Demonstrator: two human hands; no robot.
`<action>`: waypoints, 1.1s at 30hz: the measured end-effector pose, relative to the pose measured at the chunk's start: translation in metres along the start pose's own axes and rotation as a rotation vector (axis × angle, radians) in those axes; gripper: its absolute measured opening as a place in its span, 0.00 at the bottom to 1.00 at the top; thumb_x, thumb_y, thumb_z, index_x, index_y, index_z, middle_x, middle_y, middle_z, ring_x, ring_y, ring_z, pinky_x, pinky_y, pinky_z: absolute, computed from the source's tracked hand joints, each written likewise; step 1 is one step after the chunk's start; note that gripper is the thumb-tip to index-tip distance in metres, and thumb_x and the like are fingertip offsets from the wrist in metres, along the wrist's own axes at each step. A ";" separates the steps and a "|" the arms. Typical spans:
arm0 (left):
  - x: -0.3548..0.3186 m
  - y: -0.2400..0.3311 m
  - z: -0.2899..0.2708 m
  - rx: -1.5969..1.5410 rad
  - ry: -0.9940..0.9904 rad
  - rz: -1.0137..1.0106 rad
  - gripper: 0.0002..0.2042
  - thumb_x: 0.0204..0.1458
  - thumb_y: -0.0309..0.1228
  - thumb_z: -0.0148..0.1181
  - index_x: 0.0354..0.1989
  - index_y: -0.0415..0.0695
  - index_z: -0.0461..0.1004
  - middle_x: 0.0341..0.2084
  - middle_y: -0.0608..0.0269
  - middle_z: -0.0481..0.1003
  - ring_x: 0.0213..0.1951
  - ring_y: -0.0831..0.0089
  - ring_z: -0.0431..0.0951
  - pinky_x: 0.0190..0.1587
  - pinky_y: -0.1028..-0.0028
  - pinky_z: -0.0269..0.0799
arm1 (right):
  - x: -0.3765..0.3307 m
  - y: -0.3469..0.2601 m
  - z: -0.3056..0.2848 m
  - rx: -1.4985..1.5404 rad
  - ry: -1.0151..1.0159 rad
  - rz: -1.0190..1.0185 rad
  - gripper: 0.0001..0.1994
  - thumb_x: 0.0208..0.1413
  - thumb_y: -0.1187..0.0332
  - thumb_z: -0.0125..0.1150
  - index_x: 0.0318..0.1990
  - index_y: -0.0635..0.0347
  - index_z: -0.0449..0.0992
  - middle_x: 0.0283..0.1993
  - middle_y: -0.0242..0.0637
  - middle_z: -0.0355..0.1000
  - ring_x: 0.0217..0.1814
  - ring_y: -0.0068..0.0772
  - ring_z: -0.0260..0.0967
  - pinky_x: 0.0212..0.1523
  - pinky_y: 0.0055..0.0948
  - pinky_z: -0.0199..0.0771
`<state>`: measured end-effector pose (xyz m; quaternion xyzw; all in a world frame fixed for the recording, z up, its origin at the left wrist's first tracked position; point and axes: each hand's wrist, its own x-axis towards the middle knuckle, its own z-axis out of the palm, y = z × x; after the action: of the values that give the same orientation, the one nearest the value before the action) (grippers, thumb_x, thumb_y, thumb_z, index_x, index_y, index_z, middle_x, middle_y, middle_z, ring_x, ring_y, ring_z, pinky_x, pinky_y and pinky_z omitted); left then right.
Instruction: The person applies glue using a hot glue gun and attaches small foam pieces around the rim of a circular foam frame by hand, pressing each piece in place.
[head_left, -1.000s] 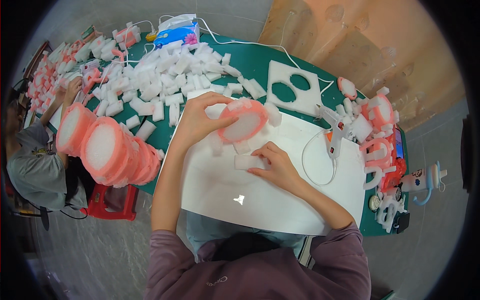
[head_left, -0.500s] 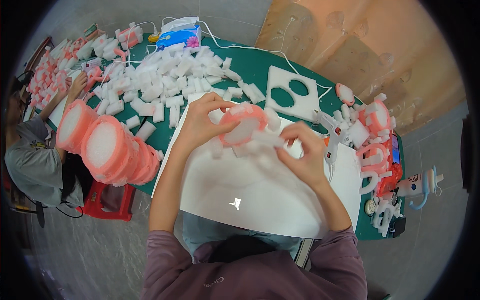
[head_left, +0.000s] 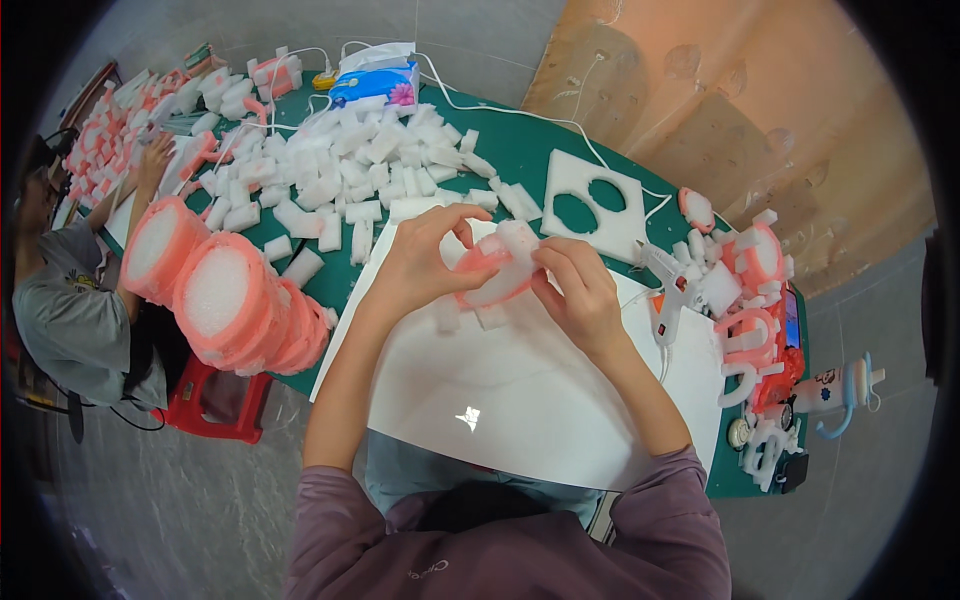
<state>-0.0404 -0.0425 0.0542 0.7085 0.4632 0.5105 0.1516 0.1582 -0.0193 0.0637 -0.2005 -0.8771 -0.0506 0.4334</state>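
My left hand [head_left: 425, 262] grips a pink-rimmed foam disc [head_left: 492, 294] with a white face, thumb on the near side and fingers curled behind. Against the disc's upper right edge stands a small white foam block [head_left: 516, 241]. My right hand [head_left: 580, 300] is closed in a pinch at that block's right side; whether it still holds the block or the disc's rim is partly hidden by the fingers. Both hands are above a glossy white sheet [head_left: 500, 400], where a few small foam bits [head_left: 490, 317] show just below the disc.
White foam blocks [head_left: 370, 140] lie heaped at the back, by a blue tissue pack [head_left: 372, 86]. A foam panel with two round holes [head_left: 632, 215] and a white corded device [head_left: 667, 310] are to the right. Pink discs [head_left: 215, 300] stand stacked left, near another person [head_left: 80, 300].
My right hand has moved left and up to the disc, bringing the white foam block to its edge. The disc has tilted in my left hand. The whole view has shifted slightly.
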 end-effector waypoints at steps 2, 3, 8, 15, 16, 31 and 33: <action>0.000 0.003 -0.001 -0.008 -0.022 -0.048 0.22 0.31 0.32 0.68 0.40 0.44 0.72 0.19 0.66 0.68 0.24 0.74 0.70 0.27 0.78 0.65 | 0.000 0.000 0.000 -0.002 0.006 0.005 0.17 0.31 0.83 0.62 0.34 0.67 0.70 0.35 0.43 0.69 0.36 0.42 0.68 0.36 0.32 0.70; 0.000 0.003 0.000 -0.008 -0.023 -0.041 0.23 0.31 0.32 0.68 0.40 0.44 0.71 0.19 0.66 0.68 0.24 0.74 0.70 0.27 0.78 0.65 | 0.000 -0.001 0.000 -0.002 0.005 0.006 0.17 0.31 0.83 0.62 0.34 0.67 0.70 0.35 0.43 0.69 0.36 0.42 0.68 0.36 0.32 0.70; 0.000 0.002 0.002 -0.013 -0.023 -0.032 0.24 0.31 0.33 0.68 0.42 0.45 0.69 0.19 0.66 0.68 0.24 0.74 0.70 0.28 0.78 0.65 | -0.007 0.002 0.003 0.046 0.057 0.030 0.21 0.34 0.83 0.63 0.41 0.66 0.68 0.37 0.44 0.70 0.37 0.43 0.69 0.37 0.32 0.71; 0.000 0.002 0.003 -0.018 -0.036 -0.032 0.26 0.30 0.32 0.67 0.43 0.46 0.68 0.20 0.66 0.68 0.27 0.72 0.71 0.31 0.76 0.66 | -0.007 0.004 -0.002 0.124 0.097 0.050 0.31 0.38 0.84 0.62 0.53 0.63 0.59 0.39 0.43 0.70 0.38 0.40 0.70 0.36 0.31 0.71; 0.001 0.002 0.003 -0.020 -0.037 -0.032 0.27 0.30 0.32 0.67 0.44 0.46 0.67 0.20 0.66 0.68 0.27 0.72 0.71 0.32 0.76 0.66 | -0.003 0.002 -0.009 0.179 0.104 0.103 0.31 0.39 0.83 0.62 0.54 0.62 0.58 0.40 0.42 0.70 0.37 0.38 0.70 0.36 0.29 0.71; -0.002 0.001 0.002 -0.008 -0.048 0.034 0.26 0.31 0.30 0.66 0.45 0.46 0.68 0.21 0.65 0.69 0.27 0.71 0.71 0.32 0.75 0.67 | 0.067 0.033 -0.032 0.582 -0.689 0.549 0.32 0.44 0.82 0.59 0.58 0.53 0.54 0.24 0.30 0.66 0.28 0.20 0.63 0.34 0.21 0.65; -0.002 0.002 0.001 -0.005 -0.055 0.033 0.26 0.31 0.30 0.66 0.45 0.46 0.68 0.21 0.64 0.69 0.27 0.71 0.71 0.32 0.75 0.68 | 0.068 0.034 -0.029 0.584 -0.682 0.544 0.33 0.44 0.82 0.59 0.58 0.53 0.54 0.24 0.31 0.66 0.28 0.21 0.63 0.35 0.21 0.66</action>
<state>-0.0386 -0.0449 0.0535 0.7292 0.4459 0.4945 0.1578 0.1560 0.0249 0.1322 -0.2970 -0.8622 0.3785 0.1588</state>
